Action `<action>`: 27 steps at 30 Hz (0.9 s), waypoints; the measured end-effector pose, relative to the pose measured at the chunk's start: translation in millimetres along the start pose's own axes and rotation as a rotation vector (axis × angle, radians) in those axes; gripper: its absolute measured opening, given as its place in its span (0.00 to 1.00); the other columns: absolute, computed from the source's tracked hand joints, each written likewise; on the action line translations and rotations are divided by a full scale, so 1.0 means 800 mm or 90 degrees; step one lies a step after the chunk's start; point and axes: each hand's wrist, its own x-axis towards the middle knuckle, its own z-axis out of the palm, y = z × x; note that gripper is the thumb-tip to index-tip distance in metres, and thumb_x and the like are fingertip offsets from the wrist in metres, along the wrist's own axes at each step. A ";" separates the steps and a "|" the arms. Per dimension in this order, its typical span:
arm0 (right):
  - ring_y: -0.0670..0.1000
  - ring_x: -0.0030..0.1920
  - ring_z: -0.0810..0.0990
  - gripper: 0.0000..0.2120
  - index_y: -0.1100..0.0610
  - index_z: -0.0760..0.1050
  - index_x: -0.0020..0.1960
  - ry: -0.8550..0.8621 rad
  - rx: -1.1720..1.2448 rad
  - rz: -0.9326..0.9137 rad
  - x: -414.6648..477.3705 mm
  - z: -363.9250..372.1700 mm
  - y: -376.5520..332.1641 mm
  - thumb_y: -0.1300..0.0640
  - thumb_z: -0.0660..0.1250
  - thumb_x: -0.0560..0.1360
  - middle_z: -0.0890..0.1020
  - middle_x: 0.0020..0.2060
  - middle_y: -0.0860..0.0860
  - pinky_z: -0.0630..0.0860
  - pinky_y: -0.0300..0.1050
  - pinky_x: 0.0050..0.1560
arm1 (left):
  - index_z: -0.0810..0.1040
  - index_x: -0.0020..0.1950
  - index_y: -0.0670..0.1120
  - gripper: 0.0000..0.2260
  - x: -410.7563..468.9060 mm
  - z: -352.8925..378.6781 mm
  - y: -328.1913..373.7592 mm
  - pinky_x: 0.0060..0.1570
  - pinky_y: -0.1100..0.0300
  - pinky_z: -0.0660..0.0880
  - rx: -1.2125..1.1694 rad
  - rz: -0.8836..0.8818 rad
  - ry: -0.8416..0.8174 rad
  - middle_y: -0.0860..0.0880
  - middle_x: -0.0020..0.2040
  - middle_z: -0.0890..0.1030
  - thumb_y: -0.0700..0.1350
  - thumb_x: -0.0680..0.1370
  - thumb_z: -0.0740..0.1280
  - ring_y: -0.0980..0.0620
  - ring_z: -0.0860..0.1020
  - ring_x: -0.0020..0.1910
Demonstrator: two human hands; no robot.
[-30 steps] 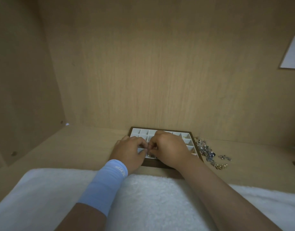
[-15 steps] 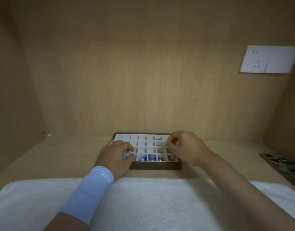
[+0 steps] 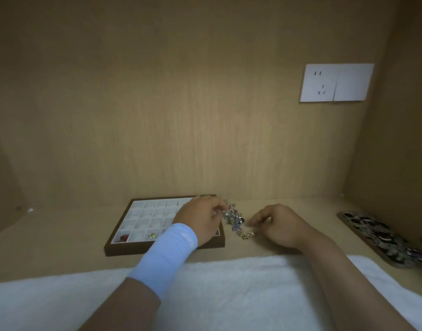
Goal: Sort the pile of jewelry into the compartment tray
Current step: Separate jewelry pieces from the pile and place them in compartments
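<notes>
A brown compartment tray (image 3: 124, 248) with white cells lies on the wooden shelf, a few small pieces in its front cells. Right of it sits the pile of jewelry (image 3: 235, 219), silver and gold bits. My left hand (image 3: 201, 219), with a light blue wristband, reaches across the tray's right part and its fingertips touch the pile's left side. My right hand (image 3: 275, 225) rests on the shelf right of the pile, its curled fingers pinching a small piece at the pile's edge.
A white fluffy towel (image 3: 229, 290) covers the front of the shelf. A second dark tray (image 3: 381, 237) full of jewelry lies at the far right. A white wall socket (image 3: 336, 82) is on the back panel. Wooden walls close in left, right and behind.
Both hands have left the tray's cells and moved right to the jewelry pile. The view has swung right, bringing the pile and the far-right tray into sight.
</notes>
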 end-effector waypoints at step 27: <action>0.39 0.37 0.81 0.10 0.48 0.85 0.42 0.061 0.118 -0.047 0.007 0.015 0.011 0.63 0.72 0.72 0.86 0.39 0.45 0.73 0.31 0.42 | 0.82 0.46 0.59 0.05 0.009 0.070 0.017 0.60 0.59 0.64 0.026 0.042 0.020 0.60 0.46 0.81 0.57 0.74 0.69 0.56 0.73 0.54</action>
